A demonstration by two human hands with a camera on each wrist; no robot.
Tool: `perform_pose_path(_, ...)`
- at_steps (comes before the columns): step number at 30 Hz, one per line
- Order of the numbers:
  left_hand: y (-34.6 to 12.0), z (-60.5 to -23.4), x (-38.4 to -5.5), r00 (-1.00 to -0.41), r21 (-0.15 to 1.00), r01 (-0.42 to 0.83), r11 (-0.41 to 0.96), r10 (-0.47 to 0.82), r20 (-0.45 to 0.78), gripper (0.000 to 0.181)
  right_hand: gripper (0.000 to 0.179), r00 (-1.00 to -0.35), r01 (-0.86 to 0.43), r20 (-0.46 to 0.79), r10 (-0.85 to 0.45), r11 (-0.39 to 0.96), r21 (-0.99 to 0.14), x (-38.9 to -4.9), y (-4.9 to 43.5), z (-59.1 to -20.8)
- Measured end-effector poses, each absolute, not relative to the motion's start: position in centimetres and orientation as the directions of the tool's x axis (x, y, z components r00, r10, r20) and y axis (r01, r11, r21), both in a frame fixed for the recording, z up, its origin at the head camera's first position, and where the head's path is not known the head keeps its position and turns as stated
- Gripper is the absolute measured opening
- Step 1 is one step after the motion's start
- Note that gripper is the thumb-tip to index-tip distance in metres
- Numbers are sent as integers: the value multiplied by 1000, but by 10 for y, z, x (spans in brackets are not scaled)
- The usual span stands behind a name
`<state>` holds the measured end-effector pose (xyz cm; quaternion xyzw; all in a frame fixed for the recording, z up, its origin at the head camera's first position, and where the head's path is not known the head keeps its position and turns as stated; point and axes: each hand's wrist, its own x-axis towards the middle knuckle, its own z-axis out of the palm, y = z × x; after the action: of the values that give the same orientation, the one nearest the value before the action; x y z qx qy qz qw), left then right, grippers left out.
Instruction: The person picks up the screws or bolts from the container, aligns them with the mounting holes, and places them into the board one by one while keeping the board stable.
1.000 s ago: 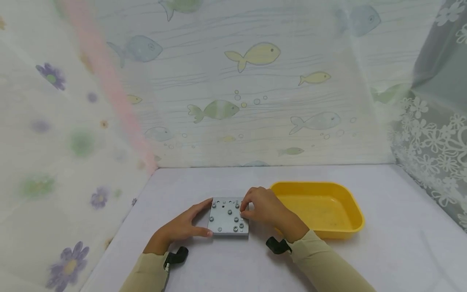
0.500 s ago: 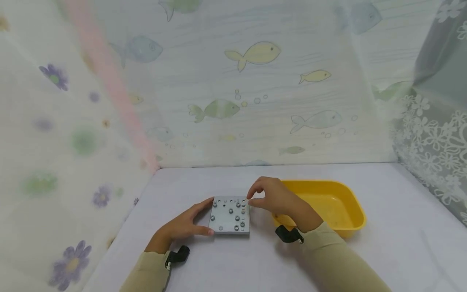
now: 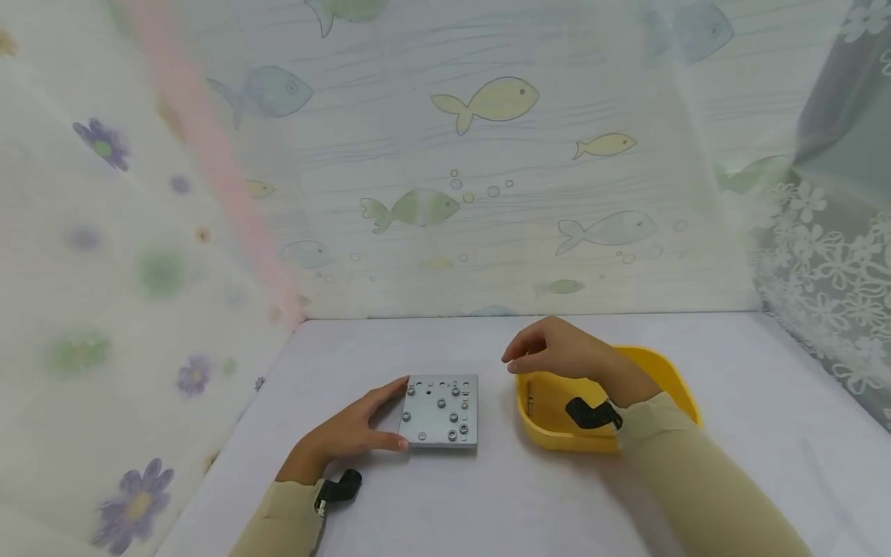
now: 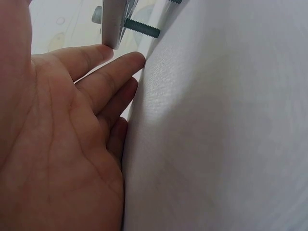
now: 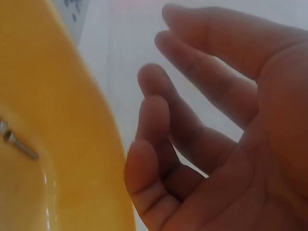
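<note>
A silver metal plate (image 3: 438, 422) with holes and several socket-head screws (image 3: 442, 403) lies on the white table. My left hand (image 3: 348, 433) rests at its left side, index fingertip at the far corner and thumb at the near one. In the left wrist view its fingers (image 4: 108, 82) are nearly straight against the plate's edge (image 4: 114, 24), and a threaded screw shank (image 4: 142, 28) sticks out below. My right hand (image 3: 571, 360) hovers over the yellow tray's left rim. Its fingers (image 5: 207, 101) are loosely bent, with nothing visible between them. Small screws (image 5: 21, 144) lie inside the tray.
The yellow tray (image 3: 557, 441) stands to the right of the plate, partly hidden by the right forearm. White cloth covers the table (image 3: 487, 503). Printed curtains (image 3: 390, 255) hang behind and at both sides.
My right hand has left the plate's right edge and moved right and up to above the yellow tray. My left hand and the plate stay in place.
</note>
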<state>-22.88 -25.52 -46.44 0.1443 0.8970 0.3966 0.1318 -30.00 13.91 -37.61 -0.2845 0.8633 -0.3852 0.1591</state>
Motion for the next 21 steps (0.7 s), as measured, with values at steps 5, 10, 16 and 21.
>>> perform_pose_path(5,-255,-464,-228,-919,761,152,630,374,-126,111,19,-772,-321,-124,-624,551,-770,-308,156,-380)
perform_pose_path(10,-255,-466,-229,-920,758,154,634,371,-124,111,22,-751,-283,-174,-637,548,-787,-313,170,-389)
perform_pose_path(16,-255,-465,-228,-920,757,150,636,369,-128,111,27,-728,-245,-217,-651,542,-804,-316,178,-395)
perform_pose_path(21,-255,-464,-228,-919,765,146,628,372,-129,111,33,-703,-224,-244,-668,533,-816,-315,177,-401)
